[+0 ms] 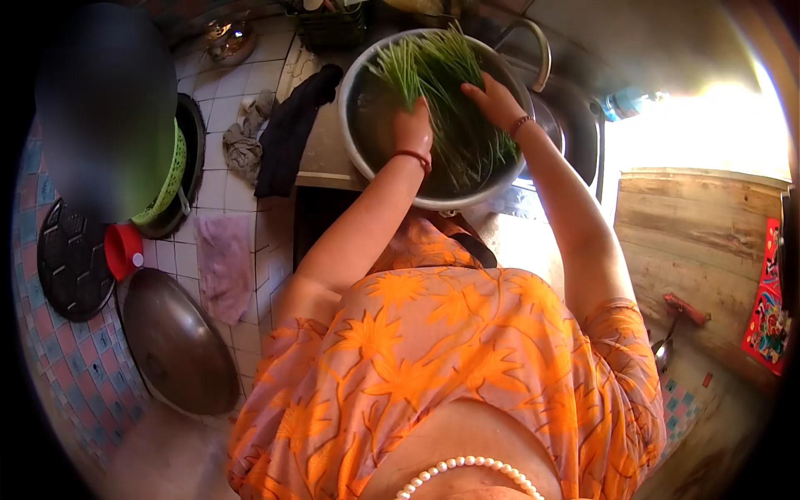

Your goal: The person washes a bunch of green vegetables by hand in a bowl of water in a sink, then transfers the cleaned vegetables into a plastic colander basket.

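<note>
A large round metal basin point(357, 150) stands at the top centre, with long thin green stalks point(442, 71) in it. My left hand point(413, 129) is inside the basin, its fingers wrapped round stalks on the left side of the bunch. On the right, my right hand point(497, 102) also grips the stalks, its thumb and fingers partly hidden among them. Dark water seems to lie below the greens. Each wrist wears a reddish bracelet.
Behind the basin's right side are a curved tap point(546, 58) and a sink point(590, 133). Dark cloth point(293, 133), a grey rag point(243, 150) and a pink cloth point(225, 267) lie left. A green basket point(173, 179), red cup point(122, 252) and large lid point(179, 342) are farther left.
</note>
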